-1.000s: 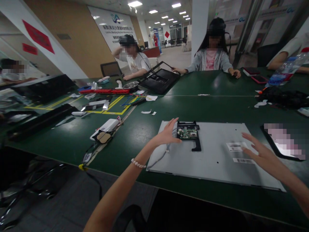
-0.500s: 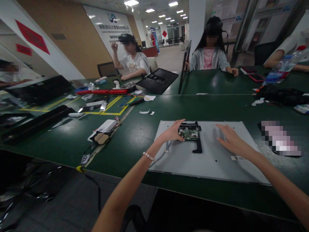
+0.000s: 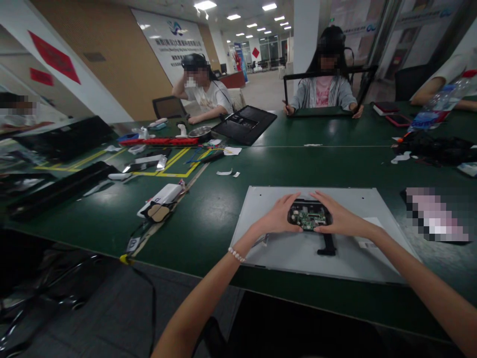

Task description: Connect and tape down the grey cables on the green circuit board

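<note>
A green circuit board in a black plastic bracket (image 3: pixel 308 217) lies over a light grey flat panel (image 3: pixel 283 256), near its middle. My left hand (image 3: pixel 280 214) grips the bracket's left side, thumb at the front and fingers at the back. On the opposite side my right hand (image 3: pixel 341 217) grips it the same way. A black arm of the bracket (image 3: pixel 328 246) sticks out toward me below my right hand. Thin grey cables (image 3: pixel 261 241) run beside my left wrist. Whether the bracket touches the panel is hard to tell.
A phone (image 3: pixel 434 216) lies right of the panel, a white power pack with cables (image 3: pixel 162 201) to the left. Paper scraps (image 3: pixel 224 173) lie beyond. Across the table a person holds a black frame (image 3: pixel 330 74); a black cover (image 3: pixel 244 123) and a bottle (image 3: pixel 436 107) stand nearby.
My right hand has come left onto the bracket, and the bracket with my left hand has shifted right and toward me. The person opposite has turned the black frame to face me, now two-handed.
</note>
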